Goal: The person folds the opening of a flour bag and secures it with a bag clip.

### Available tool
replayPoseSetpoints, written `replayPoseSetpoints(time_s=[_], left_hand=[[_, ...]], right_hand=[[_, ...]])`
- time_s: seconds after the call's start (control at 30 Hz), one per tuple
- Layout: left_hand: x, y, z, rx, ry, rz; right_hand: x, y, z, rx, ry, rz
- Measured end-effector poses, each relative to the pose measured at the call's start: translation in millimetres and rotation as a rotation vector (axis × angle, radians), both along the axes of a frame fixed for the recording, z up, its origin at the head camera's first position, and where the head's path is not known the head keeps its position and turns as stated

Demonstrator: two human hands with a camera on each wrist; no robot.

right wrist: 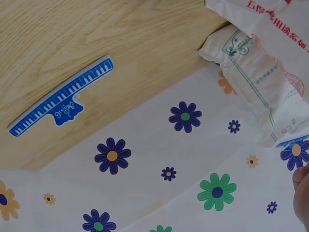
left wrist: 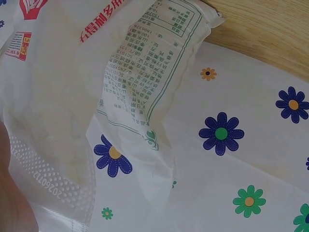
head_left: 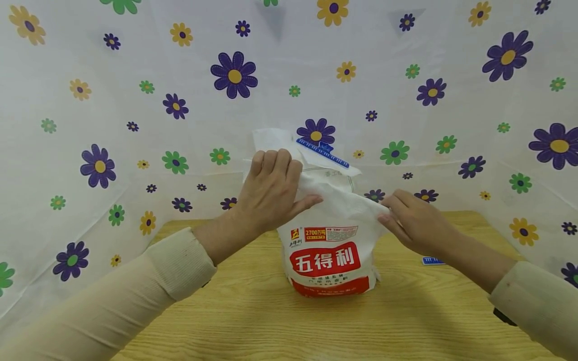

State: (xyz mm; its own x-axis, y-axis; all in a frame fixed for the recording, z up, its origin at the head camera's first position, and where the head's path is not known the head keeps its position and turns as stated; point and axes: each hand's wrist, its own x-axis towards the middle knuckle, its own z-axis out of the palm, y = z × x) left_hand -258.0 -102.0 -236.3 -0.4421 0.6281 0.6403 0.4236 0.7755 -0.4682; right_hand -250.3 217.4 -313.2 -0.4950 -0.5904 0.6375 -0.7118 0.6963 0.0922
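Observation:
A white flour bag (head_left: 334, 213) with a red label stands upright on the table, facing me. My left hand (head_left: 273, 193) grips its top edge at the left, fingers curled over and thumb along the front. At the top right corner, my right hand (head_left: 415, 223) pinches the bag between thumb and fingers, and the edge slopes down towards it. Directly behind is a second white bag (left wrist: 159, 58) with green print, partly hidden by the first. A blue clip (head_left: 322, 153) sits across the top of that rear bag. In the right wrist view only fingertips (right wrist: 301, 193) of the right hand show.
Another blue clip (right wrist: 60, 99), ruler-shaped with "Music" lettering, lies on the wooden table (head_left: 217, 306) to the right of the bags. A white flower-print cloth (head_left: 135, 65) rises behind the table and along both sides.

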Motion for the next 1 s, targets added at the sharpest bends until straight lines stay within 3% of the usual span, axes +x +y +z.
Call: replayPoseSetpoints(time_s=[0.3,0.5,0.83,1.0], left_hand=[[0.9,0.3,0.6,-0.010,0.012,0.004],[0.6,0.0,1.1,-0.010,0.014,-0.003],[-0.9,-1.3,2.0,-0.004,0.010,-0.014],[-0.3,-0.6,1.5,0.001,-0.031,-0.007]], right_hand=[[-2.0,14.1,-3.1,-0.039,0.036,0.042],[-7.3,30.4,-5.7,-0.073,0.032,-0.014],[-15.6,56.2,-28.9,-0.052,-0.090,-0.164],[-16.5,72.4,-41.3,0.023,-0.251,-0.292]])
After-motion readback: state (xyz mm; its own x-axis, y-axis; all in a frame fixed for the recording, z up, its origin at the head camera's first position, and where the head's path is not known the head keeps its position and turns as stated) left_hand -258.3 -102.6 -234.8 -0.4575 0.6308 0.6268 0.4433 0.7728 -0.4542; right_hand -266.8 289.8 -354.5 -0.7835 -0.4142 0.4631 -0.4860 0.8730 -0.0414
